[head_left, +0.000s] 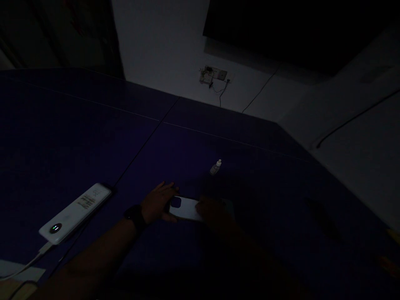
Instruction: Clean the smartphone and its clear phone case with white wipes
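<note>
A pale phone case (186,209) lies flat on the dark blue surface, back side up. Blue shows through the camera cutout at its left end. My left hand (158,202), with a dark watch on the wrist, grips that left end, thumb at the near edge and fingers at the far edge. Over the right part of the case, my right hand (212,211) is closed, its knuckles bent against the back. Deep shadow hides whatever its fingers hold. Beyond the case stands a small clear dropper bottle (215,167) with a white cap.
At the left lies a white power bank (75,214) with a lit display and a plugged-in white cable (33,260). A dim dark object (321,218) rests at the right. Wall sockets (215,75) with cords and a large dark screen (281,33) are on the far wall.
</note>
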Tool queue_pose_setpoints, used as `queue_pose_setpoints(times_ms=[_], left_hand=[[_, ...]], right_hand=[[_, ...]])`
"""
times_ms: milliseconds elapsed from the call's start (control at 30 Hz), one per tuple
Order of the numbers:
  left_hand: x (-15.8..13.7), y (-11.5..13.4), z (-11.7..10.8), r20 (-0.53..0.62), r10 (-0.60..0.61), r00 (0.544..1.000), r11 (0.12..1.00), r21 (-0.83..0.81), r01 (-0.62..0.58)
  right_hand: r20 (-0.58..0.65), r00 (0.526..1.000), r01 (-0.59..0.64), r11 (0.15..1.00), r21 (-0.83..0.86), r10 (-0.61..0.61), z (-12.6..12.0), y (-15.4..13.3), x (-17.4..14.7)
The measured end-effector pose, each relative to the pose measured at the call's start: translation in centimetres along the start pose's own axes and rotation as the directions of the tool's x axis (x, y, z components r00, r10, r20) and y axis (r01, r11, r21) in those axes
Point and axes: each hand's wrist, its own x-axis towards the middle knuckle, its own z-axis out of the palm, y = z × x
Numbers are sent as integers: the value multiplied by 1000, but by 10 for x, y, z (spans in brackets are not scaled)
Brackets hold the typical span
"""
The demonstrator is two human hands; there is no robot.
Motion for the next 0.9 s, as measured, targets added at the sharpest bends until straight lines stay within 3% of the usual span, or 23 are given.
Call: queue_pose_setpoints(times_ms=[200,400,567,700,900], left_hand=[[0,0,0,-2,-6,1000,1000,11,6],[1,0,0,10,-7,1000,1000,20,6],[0,1,0,11,-8,1000,1000,23,8],[-1,1,0,9,-4,1000,1000,20,4],[0,0,1,1,6,1000,1000,6,-6]], right_hand=[[-49,999,-20,998,57,23,9,10,5],[-80,990,121,989,91,-113,11,2,13],[-130,979,172,981,93,-159,12,-19,27],[-126,969,228,967,112,-213,16,-18,24],[-142,977,177,979,98,-162,15,-6,20]])
